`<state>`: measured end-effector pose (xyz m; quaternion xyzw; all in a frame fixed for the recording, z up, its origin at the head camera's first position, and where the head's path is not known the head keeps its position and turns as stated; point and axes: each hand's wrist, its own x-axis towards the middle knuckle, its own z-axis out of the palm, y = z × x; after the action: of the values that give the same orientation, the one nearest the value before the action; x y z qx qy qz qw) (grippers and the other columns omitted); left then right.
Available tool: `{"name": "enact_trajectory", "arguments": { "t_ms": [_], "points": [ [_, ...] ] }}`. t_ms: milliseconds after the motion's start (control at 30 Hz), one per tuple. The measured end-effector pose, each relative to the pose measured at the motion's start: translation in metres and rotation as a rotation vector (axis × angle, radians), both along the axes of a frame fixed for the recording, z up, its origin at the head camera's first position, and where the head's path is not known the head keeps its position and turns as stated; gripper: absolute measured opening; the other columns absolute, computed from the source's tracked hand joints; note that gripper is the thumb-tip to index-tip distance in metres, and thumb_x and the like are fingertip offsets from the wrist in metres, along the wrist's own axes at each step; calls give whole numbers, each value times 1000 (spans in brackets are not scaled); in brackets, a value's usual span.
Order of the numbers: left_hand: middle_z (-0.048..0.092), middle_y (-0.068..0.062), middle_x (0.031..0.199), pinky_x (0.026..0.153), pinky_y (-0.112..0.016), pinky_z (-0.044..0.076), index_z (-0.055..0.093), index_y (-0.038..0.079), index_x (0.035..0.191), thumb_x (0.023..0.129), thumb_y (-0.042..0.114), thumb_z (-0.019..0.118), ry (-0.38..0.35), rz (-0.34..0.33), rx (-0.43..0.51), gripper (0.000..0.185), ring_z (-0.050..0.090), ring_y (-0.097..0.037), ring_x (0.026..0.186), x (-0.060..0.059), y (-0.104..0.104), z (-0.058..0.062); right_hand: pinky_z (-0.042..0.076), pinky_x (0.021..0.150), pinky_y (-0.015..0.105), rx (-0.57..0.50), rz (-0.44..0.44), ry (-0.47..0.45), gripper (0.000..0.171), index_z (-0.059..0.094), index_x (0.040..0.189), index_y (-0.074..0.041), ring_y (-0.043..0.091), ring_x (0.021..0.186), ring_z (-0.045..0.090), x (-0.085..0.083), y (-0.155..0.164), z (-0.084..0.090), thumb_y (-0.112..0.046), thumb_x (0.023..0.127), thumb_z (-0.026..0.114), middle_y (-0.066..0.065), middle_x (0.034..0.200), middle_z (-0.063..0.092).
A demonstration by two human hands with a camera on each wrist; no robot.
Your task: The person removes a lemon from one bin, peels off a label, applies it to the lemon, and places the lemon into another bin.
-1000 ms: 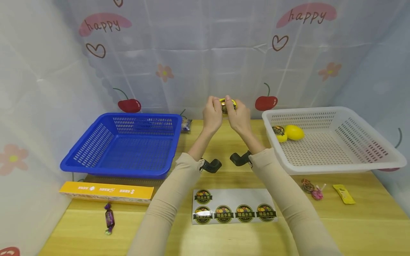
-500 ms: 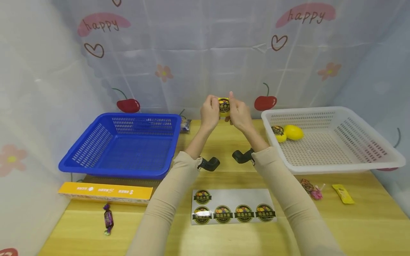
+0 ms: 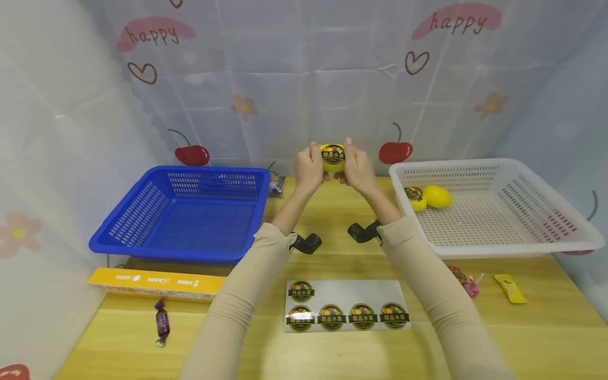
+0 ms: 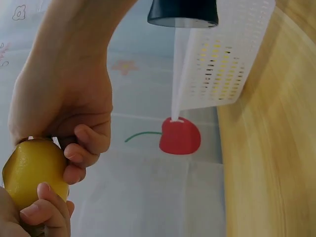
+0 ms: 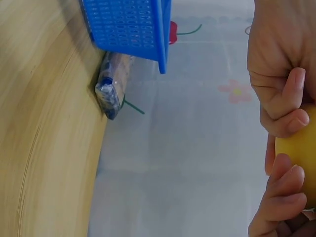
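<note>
A small yellow plastic lemon with a round dark sticker [image 3: 333,157] is pinched between the left hand [image 3: 309,169] and right hand [image 3: 358,171], fingers of both curled round its sides, so it sits directly between the two grips, equally near each. Its sticker faces the person. The white perforated plastic basket [image 3: 494,248] lies to the right of the grip, nearer the right hand.

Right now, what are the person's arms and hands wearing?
Both arms wear long beige sleeves to the wrists. The left hand and right hand are bare: no gloves or rings visible. A small black camera unit is strapped under each wrist.
</note>
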<state>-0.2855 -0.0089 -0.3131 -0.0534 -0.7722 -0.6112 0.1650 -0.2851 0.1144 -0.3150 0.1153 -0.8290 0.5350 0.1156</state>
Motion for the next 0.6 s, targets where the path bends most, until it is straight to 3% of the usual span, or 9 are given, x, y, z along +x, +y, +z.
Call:
{"name": "enact_trajectory", "arguments": {
  "t_ms": [167,300,433,600],
  "points": [
    [59,-13,59,34,-23,43,65,-5,97,103,23,26,-12,4,-15,48,46,-9,32,-1,1,-2,47,40,30,1,31,-75,69,56,100,1,15,40,51,5,1,5,-53,99,13,17,67,62],
    [55,-7,55,33,-23,42,63,-4,91,103,22,26,-6,-21,-51,47,45,-9,32,0,0,-3,46,40,29,34,72,-104,65,48,109,1,16,44,50,9,3,6,-57,97,22,20,74,59],
    [56,-9,57,34,-20,40,62,-6,84,101,18,37,9,-66,-128,39,46,-9,34,4,-9,-2,44,41,25,57,89,-111,58,47,111,3,14,46,50,10,11,2,-51,98,32,15,72,55],
    [68,-16,75,43,-21,46,68,-4,96,96,14,52,11,-131,-241,24,56,-15,45,7,-32,-3,48,47,25,89,119,-185,61,45,124,3,14,54,53,10,38,-2,-50,99,31,17,84,57]
  ]
}}
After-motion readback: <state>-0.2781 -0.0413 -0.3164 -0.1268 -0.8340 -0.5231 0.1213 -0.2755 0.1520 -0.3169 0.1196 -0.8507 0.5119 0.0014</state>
